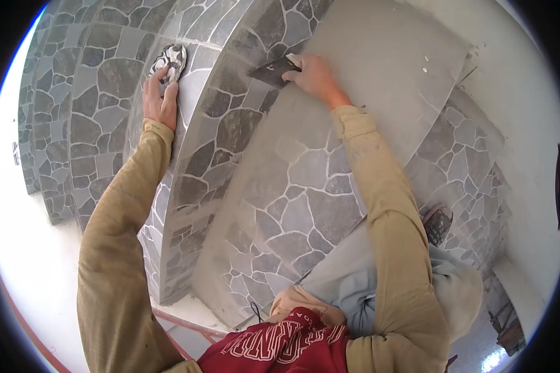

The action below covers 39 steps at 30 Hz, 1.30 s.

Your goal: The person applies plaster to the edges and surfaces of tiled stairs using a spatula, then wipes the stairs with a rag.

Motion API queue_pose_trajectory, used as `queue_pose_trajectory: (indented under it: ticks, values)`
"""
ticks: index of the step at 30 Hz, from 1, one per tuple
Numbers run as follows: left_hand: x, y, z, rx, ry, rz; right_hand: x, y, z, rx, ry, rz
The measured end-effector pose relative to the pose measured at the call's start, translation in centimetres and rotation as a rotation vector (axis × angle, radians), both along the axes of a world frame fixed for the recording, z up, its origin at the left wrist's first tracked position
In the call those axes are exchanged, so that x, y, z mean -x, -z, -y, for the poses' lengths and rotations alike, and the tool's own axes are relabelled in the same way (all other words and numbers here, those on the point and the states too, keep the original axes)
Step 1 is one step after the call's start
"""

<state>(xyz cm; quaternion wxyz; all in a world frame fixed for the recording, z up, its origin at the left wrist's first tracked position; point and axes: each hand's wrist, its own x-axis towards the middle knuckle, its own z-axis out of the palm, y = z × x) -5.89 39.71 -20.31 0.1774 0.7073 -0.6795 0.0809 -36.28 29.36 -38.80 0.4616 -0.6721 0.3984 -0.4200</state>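
My right hand [314,78] is closed on a dark flat float [274,73], whose blade lies against the stone-patterned riser near the upper middle. Under my left hand [160,102] is a crumpled black-and-white cloth [171,60], pressed by the fingers onto the stone-patterned step [196,81] at the upper left. Grey paste covers the step surface [354,50] beside my right hand. Lower down, white joint lines show between grey stones on the tread [298,211]. The cloth partly hides my left fingertips.
Curved steps [99,74] with stone pattern descend at the left. A pale wall [522,93] runs along the right. My shoe [438,224] rests on the stone-patterned step at the right. Debris [507,326] lies at the lower right.
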Motion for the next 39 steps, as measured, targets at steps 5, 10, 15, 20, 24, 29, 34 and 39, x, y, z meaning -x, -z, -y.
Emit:
queue_pose_trajectory:
  ticks: [5, 10, 15, 20, 24, 29, 34, 39]
  values:
    - [0.0, 0.1, -0.2, 0.013, 0.021, -0.002, 0.5, 1.0, 2.1, -0.094, 0.047, 0.012]
    - [0.3, -0.2, 0.3, 0.014, 0.029, 0.005, -0.3, 2.1, 1.6, -0.042, -0.031, 0.035]
    - [0.4, 0.0, 0.0, 0.016, -0.001, -0.023, -0.4, 0.9, 0.7, -0.031, 0.099, 0.081]
    - [0.3, 0.0, 0.0, 0.007, 0.011, 0.021, 1.1, 1.8, 2.6, -0.053, 0.079, 0.215]
    - [0.4, -0.1, 0.0, 0.002, 0.004, -0.015, -1.7, 2.7, 0.2, 0.196, -0.04, 0.137]
    - [0.0, 0.1, -0.3, 0.017, 0.017, -0.007, 0.2, 1.6, 1.4, -0.083, 0.05, 0.152]
    - [0.1, -0.1, 0.2, 0.009, 0.036, 0.035, 0.8, 0.7, 1.2, -0.041, 0.056, 0.028]
    - [-0.3, 0.4, 0.1, 0.02, 0.029, -0.003, -0.8, 2.7, 1.5, -0.032, 0.04, 0.109]
